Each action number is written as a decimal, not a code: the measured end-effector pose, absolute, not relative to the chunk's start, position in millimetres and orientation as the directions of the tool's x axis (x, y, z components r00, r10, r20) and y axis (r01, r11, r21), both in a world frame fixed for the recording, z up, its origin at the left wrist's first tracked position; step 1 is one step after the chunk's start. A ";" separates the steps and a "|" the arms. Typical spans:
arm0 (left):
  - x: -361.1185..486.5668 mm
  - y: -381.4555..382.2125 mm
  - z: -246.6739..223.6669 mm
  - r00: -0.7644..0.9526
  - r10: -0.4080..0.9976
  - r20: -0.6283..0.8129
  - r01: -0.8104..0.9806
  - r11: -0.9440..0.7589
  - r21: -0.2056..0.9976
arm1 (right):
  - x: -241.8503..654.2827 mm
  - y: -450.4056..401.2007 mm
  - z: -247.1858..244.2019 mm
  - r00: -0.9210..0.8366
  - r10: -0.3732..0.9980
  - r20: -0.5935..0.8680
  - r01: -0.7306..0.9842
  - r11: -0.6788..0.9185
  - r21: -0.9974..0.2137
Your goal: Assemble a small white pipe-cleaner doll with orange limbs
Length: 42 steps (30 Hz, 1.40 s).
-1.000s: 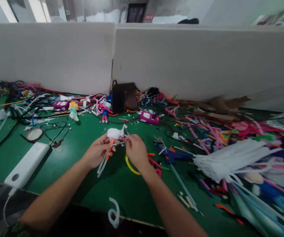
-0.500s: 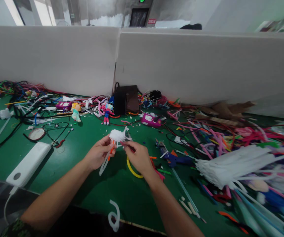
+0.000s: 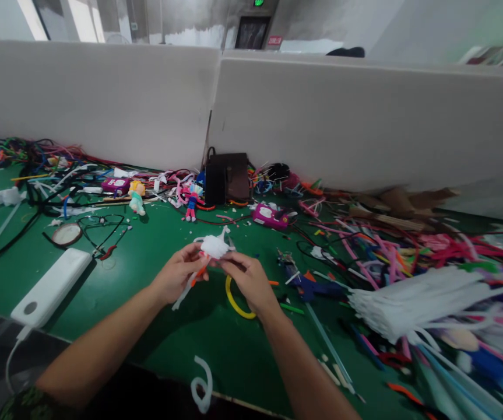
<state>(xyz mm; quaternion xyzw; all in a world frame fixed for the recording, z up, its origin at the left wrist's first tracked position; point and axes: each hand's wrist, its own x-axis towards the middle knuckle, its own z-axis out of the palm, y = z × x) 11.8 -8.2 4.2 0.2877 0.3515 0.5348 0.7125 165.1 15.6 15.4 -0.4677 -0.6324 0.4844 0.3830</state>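
Note:
Held above the green table is a small white fluffy figure [image 3: 215, 247], seemingly made of pipe cleaners, with an orange part and a white strip hanging below it. My left hand [image 3: 183, 274] is closed on its lower left side, thumb and fingers pinching near the orange part. My right hand [image 3: 249, 280] pinches at its right lower edge; the fingertips partly hide what they grip there. Under the right hand lies a yellow ring-shaped pipe cleaner [image 3: 236, 300]. A curled white pipe cleaner [image 3: 202, 385] is at the front edge.
A white power bank [image 3: 52, 289] with a cable lies left, beside a tape roll [image 3: 66, 234]. A blue glue gun [image 3: 310, 286] and a white pipe-cleaner bundle [image 3: 417, 300] lie right. Behind are small dolls [image 3: 137, 197], a dark bag [image 3: 236, 178] and a grey partition [image 3: 321, 116].
The white figure has turned a little in my hands, and my right fingers have come closer against it. The view has shifted slightly.

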 end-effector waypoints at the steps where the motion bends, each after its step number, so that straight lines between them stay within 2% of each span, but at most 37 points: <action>1: 12.1 -8.0 4.3 0.163 0.967 -0.197 -0.561 0.255 0.788 | 163.9 14.8 15.1 -0.275 0.961 0.015 0.196 0.071 -0.978; 12: 15.0 -6.5 -1.7 -0.004 0.967 -0.253 -0.545 0.210 0.812 | 156.9 11.1 12.0 -0.281 0.957 -0.070 0.054 -0.057 -0.997; 17: 15.2 -6.3 -1.7 -0.028 0.975 -0.222 -0.536 0.173 0.826 | 154.5 9.6 11.2 -0.252 0.965 -0.072 -0.035 -0.083 -0.996; 24: 17.1 -6.2 -0.9 -0.094 0.970 -0.223 -0.524 0.142 0.840 | 152.8 11.1 11.0 -0.226 0.971 -0.076 -0.036 -0.087 -0.996; 34: 19.4 -6.8 0.7 -0.179 0.969 -0.172 -0.377 0.094 0.922 | 154.9 13.5 14.3 -0.182 0.968 -0.173 -0.029 -0.181 -0.983; 42: 21.2 -6.5 5.5 -0.233 0.958 -0.166 -0.354 0.076 0.932 | 156.0 13.3 8.9 -0.165 0.979 -0.118 0.002 -0.119 -0.993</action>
